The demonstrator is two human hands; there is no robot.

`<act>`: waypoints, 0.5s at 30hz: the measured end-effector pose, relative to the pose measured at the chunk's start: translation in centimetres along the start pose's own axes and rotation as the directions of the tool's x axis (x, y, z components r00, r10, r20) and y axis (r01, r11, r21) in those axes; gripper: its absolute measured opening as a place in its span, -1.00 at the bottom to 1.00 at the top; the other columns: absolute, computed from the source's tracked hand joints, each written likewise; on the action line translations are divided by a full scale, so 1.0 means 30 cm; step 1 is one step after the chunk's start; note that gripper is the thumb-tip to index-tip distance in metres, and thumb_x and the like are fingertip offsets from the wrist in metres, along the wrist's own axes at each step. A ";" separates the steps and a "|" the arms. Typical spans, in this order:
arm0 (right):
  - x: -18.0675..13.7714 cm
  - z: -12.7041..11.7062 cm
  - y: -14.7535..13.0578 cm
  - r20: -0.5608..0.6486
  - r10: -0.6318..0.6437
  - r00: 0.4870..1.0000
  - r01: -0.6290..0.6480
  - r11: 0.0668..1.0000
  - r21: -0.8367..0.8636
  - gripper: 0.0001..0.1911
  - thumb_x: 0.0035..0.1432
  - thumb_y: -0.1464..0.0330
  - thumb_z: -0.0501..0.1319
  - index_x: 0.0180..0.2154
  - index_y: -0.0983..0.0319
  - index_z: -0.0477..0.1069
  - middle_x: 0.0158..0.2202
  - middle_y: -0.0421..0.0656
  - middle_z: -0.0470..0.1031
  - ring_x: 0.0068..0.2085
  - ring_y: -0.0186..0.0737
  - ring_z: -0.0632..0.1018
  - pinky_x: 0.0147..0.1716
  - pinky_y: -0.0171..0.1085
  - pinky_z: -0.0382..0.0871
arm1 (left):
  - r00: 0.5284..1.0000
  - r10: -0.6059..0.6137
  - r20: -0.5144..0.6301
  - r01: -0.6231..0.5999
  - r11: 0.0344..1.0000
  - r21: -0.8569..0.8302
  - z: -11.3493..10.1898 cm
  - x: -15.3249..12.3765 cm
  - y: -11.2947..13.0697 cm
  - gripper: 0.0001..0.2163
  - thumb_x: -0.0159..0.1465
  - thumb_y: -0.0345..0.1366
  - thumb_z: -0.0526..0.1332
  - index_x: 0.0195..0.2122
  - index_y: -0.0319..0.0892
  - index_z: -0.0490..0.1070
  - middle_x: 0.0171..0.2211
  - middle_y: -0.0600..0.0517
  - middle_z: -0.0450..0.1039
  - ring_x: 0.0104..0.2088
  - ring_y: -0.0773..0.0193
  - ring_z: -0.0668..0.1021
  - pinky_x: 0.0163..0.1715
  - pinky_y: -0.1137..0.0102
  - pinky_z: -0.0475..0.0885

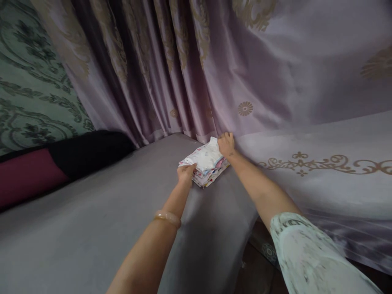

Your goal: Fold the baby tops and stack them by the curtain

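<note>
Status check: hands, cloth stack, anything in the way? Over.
Left hand gripping left edge. Right hand at far-right edge. Folded cloth stack between them. Nothing visible blocking; curtain close behind.

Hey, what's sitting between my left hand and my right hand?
A stack of folded cloths, with a whitish piece on top: in the head view it fills the stretch between your left hand and right hand.

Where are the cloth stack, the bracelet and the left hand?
Cloth stack (204,158), head view: its white top layer.
Bracelet (168,217), head view: middle of the band.
Left hand (185,173), head view: back of the hand.
</note>
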State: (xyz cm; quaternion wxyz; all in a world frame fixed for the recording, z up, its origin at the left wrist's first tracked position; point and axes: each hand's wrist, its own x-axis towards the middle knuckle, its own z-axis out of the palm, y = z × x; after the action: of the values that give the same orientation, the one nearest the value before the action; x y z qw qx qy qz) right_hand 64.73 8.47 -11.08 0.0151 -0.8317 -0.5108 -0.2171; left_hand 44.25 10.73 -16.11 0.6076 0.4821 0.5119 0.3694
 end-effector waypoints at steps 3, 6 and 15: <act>-0.018 0.015 -0.038 -0.016 -0.007 1.000 0.007 1.000 0.013 -0.57 0.28 0.51 -0.08 0.07 0.37 0.41 0.02 0.16 0.44 0.06 0.05 0.31 0.10 -0.06 -0.03 | 0.998 0.065 0.012 -0.066 0.997 0.031 -0.001 0.010 -0.031 -0.78 0.04 -0.28 0.34 -0.67 -0.20 0.37 -0.67 0.07 0.35 -0.65 0.39 0.35 -0.59 0.46 0.21; -0.029 0.023 -0.062 0.015 -0.022 1.000 0.023 1.000 -0.019 -0.54 0.27 0.50 -0.07 0.12 0.35 0.38 0.07 0.16 0.42 0.09 0.06 0.30 0.13 -0.04 -0.03 | 0.988 0.157 0.009 -0.156 0.973 0.171 -0.012 0.021 -0.061 -0.84 0.06 -0.23 0.34 -0.50 -0.21 0.46 -0.57 0.03 0.44 -0.53 0.29 0.49 -0.50 0.43 0.31; -0.049 0.047 -0.097 0.034 -0.025 0.999 0.020 0.991 0.133 -0.45 0.31 0.32 -0.08 0.28 0.32 0.20 0.34 0.08 0.11 0.36 0.12 -0.04 0.27 0.16 -0.38 | 0.703 0.640 0.311 -0.617 0.332 0.713 -0.041 -0.069 -0.047 -0.65 0.31 -0.34 0.06 0.11 -0.13 0.39 0.16 -0.15 0.36 0.15 -0.04 0.35 0.11 0.13 0.27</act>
State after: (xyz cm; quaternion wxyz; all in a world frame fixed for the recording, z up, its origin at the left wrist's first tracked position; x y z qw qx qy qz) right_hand 62.15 8.96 -13.48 0.0588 -0.8269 -0.5335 -0.1680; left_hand 42.57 8.68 -16.94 0.1390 0.8475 0.3991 0.3211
